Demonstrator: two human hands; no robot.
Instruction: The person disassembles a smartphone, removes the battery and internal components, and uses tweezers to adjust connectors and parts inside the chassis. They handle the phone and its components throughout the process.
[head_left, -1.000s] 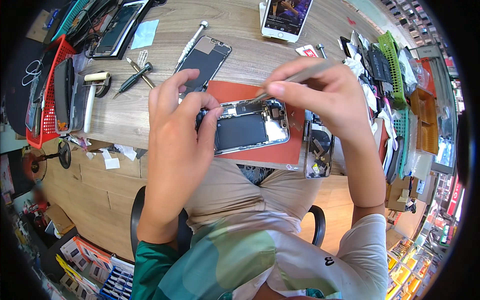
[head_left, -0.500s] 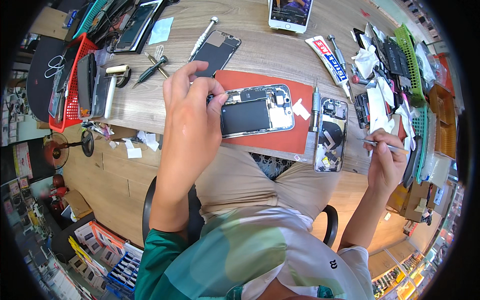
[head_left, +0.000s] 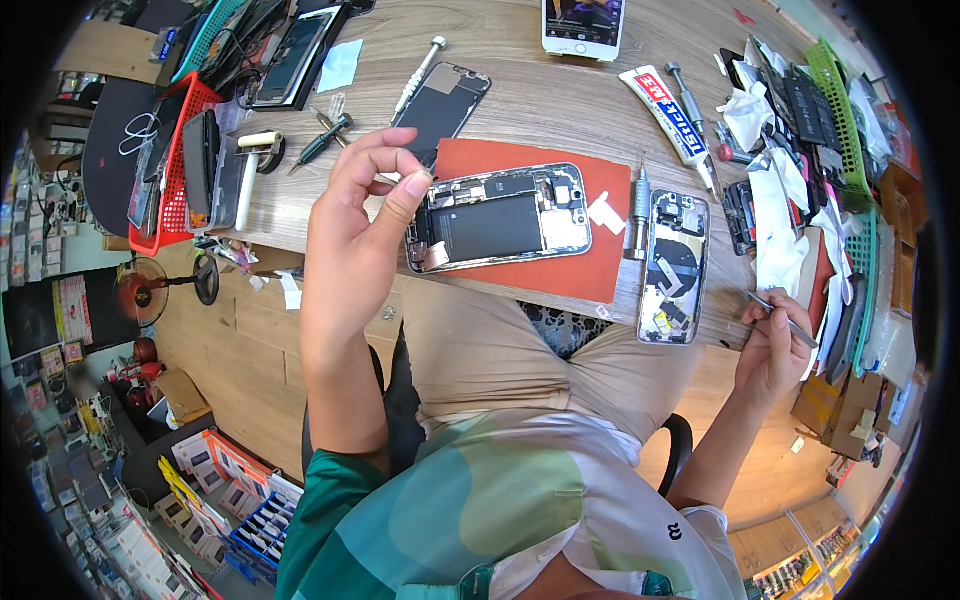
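An opened phone [head_left: 490, 228] lies on a red-brown mat [head_left: 600, 270], its black battery and inner parts bare. At the phone's left end, slightly above it, my left hand [head_left: 360, 225] pinches thumb and forefinger together. A small dark bit shows at those fingertips, too small to name. Away to the right, by the table's front edge, my right hand [head_left: 770, 345] holds slim metal tweezers [head_left: 798, 330] between thumb and fingers. Between the mat and that hand sits a second phone housing [head_left: 672, 270] with loose small parts in it. A screwdriver [head_left: 641, 215] stands lengthwise beside the housing.
Beyond the mat lie a detached phone screen [head_left: 440, 105], a white-handled screwdriver [head_left: 420, 75] and a glue tube [head_left: 665, 115]. A lit phone [head_left: 583, 30] stands at the back. Baskets, red [head_left: 172, 215] and green [head_left: 835, 110], flank the work area, with crumpled tissues [head_left: 780, 215] at right.
My left hand has drawn back leftward off the phone, uncovering its left end. The tweezers in my right hand have tilted more steeply. The whole view has shifted slightly.
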